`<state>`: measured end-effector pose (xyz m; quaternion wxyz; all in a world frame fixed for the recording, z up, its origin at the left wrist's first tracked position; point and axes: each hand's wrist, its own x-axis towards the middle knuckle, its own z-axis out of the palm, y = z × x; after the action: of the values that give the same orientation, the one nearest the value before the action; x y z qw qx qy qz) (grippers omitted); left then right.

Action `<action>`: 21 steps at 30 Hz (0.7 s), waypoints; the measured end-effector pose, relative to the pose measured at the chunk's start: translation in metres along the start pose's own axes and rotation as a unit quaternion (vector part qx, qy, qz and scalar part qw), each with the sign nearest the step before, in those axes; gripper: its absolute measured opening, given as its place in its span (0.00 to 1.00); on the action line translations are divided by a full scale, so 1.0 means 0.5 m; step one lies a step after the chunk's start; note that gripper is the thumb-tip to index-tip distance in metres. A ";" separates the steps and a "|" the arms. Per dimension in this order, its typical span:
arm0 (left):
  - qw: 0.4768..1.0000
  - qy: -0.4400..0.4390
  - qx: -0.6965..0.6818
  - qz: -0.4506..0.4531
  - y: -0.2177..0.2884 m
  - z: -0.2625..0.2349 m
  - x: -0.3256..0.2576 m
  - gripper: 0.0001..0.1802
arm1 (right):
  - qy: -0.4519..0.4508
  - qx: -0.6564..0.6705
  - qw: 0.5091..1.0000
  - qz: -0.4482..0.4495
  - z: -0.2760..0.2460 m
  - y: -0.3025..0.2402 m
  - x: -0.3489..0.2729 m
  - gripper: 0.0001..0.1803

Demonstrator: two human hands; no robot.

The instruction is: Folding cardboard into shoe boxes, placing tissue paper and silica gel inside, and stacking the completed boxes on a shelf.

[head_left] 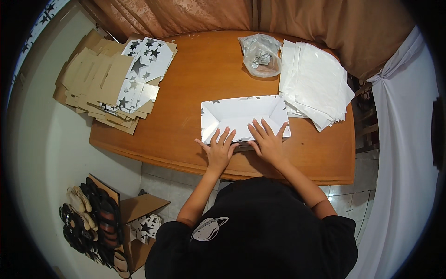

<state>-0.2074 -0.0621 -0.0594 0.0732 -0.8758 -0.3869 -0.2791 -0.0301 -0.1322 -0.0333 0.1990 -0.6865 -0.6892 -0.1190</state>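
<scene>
An open-topped white cardboard box (239,111) with dark stars along its rim stands on the wooden table in front of me. Its white inside faces up. My left hand (219,148) rests on the near wall's top edge toward the left, fingers spread over the rim and thumb to the right. Farther right, my right hand (268,142) lies over the same near edge, its fingers apart and reaching over the inside. Both palms hide much of the near wall. Neither hand grips anything that I can make out.
Flat brown and star-printed cardboard pieces (100,76) are piled at the table's left end. Behind the box sits a clear plastic bag (261,58) with small silvery bits; white sheets (313,81) lie to its right. Sandals (90,218) stand at lower left, beside an open carton (144,204).
</scene>
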 end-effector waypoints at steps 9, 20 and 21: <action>1.000 -0.019 -0.011 0.007 -0.001 -0.013 0.012 0.25 | -0.007 0.009 1.000 0.007 0.001 0.001 0.001 0.25; 0.986 -0.015 -0.161 -0.034 -0.013 -0.056 0.071 0.28 | 0.035 0.022 0.999 0.008 0.003 0.005 -0.007 0.28; 0.986 -0.034 -0.152 -0.052 -0.028 -0.053 0.084 0.31 | 0.031 0.027 0.999 0.007 0.003 0.003 -0.007 0.28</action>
<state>-0.2059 -0.0349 -0.0155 -0.0881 -0.8646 -0.3869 -0.3082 -0.0287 -0.1346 -0.0363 0.2394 -0.6820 -0.6804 -0.1206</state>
